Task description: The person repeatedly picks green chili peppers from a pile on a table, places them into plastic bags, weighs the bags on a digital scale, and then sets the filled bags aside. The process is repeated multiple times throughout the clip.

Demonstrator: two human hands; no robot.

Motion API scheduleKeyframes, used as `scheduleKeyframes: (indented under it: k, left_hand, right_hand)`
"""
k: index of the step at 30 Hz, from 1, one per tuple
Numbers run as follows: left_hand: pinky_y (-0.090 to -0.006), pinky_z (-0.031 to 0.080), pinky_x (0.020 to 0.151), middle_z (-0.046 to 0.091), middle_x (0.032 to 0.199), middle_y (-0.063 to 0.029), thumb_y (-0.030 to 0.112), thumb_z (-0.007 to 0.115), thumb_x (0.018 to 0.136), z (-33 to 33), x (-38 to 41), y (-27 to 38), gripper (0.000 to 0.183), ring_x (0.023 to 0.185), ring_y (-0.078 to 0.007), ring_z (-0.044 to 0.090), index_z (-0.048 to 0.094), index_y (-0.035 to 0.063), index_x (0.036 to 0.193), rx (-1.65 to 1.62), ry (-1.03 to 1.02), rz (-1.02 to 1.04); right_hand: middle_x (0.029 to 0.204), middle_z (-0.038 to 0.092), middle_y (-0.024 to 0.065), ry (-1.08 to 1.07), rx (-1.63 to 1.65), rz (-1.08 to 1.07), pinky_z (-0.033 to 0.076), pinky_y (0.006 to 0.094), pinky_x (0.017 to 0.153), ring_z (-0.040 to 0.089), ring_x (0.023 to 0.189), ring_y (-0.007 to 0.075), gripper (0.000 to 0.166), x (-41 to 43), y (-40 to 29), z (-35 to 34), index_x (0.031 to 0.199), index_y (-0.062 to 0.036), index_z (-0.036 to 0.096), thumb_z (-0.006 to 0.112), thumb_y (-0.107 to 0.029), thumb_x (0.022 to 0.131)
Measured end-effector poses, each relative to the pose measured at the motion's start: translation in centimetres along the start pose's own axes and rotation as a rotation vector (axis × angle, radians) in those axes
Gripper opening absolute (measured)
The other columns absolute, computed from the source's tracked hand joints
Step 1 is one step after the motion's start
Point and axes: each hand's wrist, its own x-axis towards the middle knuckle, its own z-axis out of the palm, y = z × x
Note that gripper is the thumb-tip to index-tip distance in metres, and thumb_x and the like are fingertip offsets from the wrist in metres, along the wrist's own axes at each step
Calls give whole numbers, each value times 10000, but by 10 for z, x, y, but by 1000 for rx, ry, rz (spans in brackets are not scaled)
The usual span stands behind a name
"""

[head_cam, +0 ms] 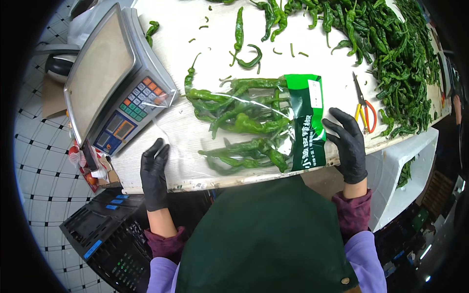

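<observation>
A clear plastic bag of green wrinkled peppers lies flat on the white table. Its printed green end points right and bears writing and a white label. My right hand, in a black glove, is beside that end with its fingers apart; the fingertips are close to the bag's edge, and whether they touch it is hard to tell. My left hand, also gloved in black, is at the table's front edge, left of the bag's clear end. Its fingers are slightly apart and nothing shows in them.
A digital weighing scale stands at the left. Scissors with red and yellow handles lie right of the bag. A large heap of green peppers covers the right side. Below are a white foam box and black plastic crates.
</observation>
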Motion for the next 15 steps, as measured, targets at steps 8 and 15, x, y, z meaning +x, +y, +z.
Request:
scheduleKeyframes:
  k: [8,15]
  left_hand:
    - [-326,462,745,553,1109,-107,384,500,885,13,12,3,509,928,-246,578,432,42,1256,-155,17,-220]
    - [-228,421,608,627,902,-81,311,546,873,30,32,6,418,717,-109,553,531,-12,1139,84,-100,-218]
  right_hand:
    - [772,585,10,155,-71,226,444,204,552,537,656,78,247,11,5,6,971,-46,589,581,-265,857]
    - [640,503,-40,103,-283,248,356,181,475,443,554,36,232,16,18,10,839,-52,588,627,-281,829]
